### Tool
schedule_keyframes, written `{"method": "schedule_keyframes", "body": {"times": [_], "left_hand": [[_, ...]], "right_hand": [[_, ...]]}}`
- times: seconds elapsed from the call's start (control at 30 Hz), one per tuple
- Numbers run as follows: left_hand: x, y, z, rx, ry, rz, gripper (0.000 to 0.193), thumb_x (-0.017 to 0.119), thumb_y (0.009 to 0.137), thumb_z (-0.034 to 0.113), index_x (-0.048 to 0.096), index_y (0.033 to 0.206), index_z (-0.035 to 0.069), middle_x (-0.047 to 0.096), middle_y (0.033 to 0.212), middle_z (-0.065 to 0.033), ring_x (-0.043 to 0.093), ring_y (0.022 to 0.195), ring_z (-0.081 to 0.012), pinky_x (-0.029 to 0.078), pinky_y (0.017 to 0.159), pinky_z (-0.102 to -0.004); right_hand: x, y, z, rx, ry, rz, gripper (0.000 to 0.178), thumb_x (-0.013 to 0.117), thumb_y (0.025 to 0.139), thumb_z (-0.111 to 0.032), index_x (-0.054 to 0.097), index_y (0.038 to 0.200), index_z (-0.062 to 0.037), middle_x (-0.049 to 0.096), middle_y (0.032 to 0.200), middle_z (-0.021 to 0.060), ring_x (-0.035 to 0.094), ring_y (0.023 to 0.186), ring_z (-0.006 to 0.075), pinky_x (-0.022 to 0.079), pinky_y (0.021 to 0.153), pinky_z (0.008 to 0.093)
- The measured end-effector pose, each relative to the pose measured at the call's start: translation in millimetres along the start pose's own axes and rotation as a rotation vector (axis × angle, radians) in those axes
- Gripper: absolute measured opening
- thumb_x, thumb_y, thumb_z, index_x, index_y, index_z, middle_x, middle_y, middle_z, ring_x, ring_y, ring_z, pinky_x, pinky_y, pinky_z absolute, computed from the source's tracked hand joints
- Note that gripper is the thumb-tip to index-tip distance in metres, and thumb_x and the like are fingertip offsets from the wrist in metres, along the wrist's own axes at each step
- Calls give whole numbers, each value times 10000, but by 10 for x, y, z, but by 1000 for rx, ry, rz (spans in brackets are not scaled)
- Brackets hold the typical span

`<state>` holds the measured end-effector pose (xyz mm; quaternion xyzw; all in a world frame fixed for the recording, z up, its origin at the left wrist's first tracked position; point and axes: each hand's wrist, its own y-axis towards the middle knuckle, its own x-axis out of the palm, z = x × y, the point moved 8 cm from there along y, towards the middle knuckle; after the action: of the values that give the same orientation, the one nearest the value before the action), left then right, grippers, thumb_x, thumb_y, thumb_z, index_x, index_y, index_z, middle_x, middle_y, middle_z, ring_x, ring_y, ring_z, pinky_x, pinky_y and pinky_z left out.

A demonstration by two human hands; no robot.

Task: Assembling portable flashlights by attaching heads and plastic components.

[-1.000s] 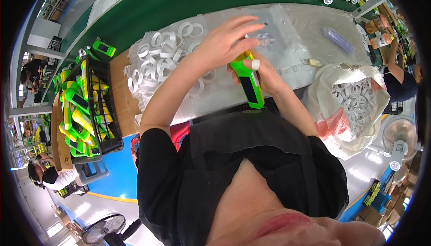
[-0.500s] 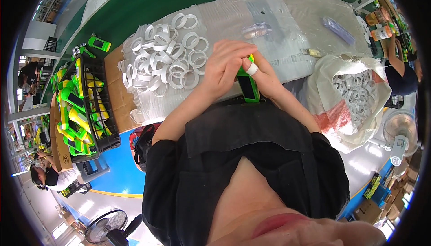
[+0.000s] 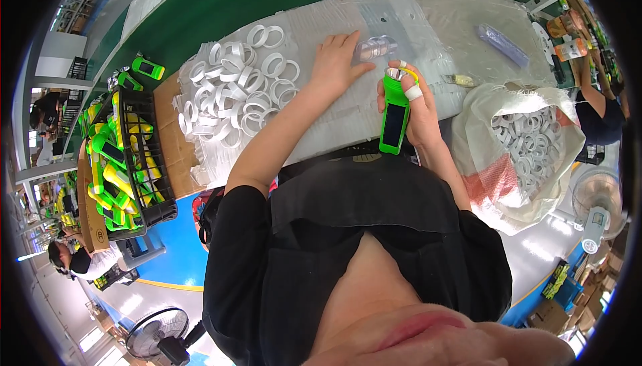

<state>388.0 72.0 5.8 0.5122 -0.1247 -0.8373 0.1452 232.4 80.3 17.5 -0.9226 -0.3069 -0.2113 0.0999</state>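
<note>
My right hand (image 3: pixel 422 108) is closed around a green flashlight (image 3: pixel 394 123) with a dark panel on its side. The flashlight's silvery head end points away from me, and a thin yellow loop (image 3: pixel 410 72) shows beside it at my fingers. A white wrap covers part of one finger of that hand. To the left, my left hand (image 3: pixel 336 64) lies palm down with its fingers stretched out, holding nothing. Its fingertips are close to a small row of clear round discs (image 3: pixel 376 48) on the plastic-covered table (image 3: pixel 321 129).
A heap of white rings (image 3: pixel 234 92) spreads across the table's left side. Beyond it stands a black crate (image 3: pixel 157 189) of green and yellow flashlights. On the right are an open sack (image 3: pixel 478 139) of white rings, a rolled plastic bundle (image 3: pixel 503 45) and a fan (image 3: pixel 595 199).
Both hands were together around the flashlight. My left hand has let go and moved up toward the clear discs. The right hand has shifted right with the flashlight, whose head end now shows.
</note>
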Motion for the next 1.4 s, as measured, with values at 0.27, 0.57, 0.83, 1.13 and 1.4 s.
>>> {"method": "schedule_keyframes", "body": {"times": [0.27,0.57,0.83,1.13,1.4], "left_hand": [[-300,17,52,22,-428,102,469,728,830,280,621,1232,63,601,1084,-126,532,1041,-308,445,883,-392],[-736,-363,624,363,-439,86,377,444,997,246,605,1296,81,539,1198,-117,486,1067,-278,385,943,-366],[-864,-486,587,404,-516,101,349,433,969,196,659,1182,35,570,1149,-130,501,1067,-301,405,931,-382],[-947,-526,388,386,-508,186,372,423,972,202,599,1261,45,551,1245,-127,532,1068,-254,464,854,-343],[-975,-604,354,-69,-1074,-38,480,467,988,213,417,1444,72,413,1430,-84,560,977,-110,486,588,-204]], "right_hand": [[18,31,5,12,-8,-47,454,531,983,-360,490,1269,-10,604,902,127,579,708,182,470,658,302],[300,-3,-5,27,-98,-167,415,552,980,-322,507,1237,0,604,914,78,603,745,148,485,671,284],[503,-4,117,93,-166,-257,435,553,978,-364,494,1235,-18,601,919,72,609,751,153,487,673,279],[749,109,179,147,-25,-378,494,504,993,-401,430,1327,-44,585,984,90,604,784,176,489,697,293],[898,115,57,-32,-148,-474,523,536,986,-370,394,1339,-12,570,1049,91,597,806,179,489,729,311]]}}
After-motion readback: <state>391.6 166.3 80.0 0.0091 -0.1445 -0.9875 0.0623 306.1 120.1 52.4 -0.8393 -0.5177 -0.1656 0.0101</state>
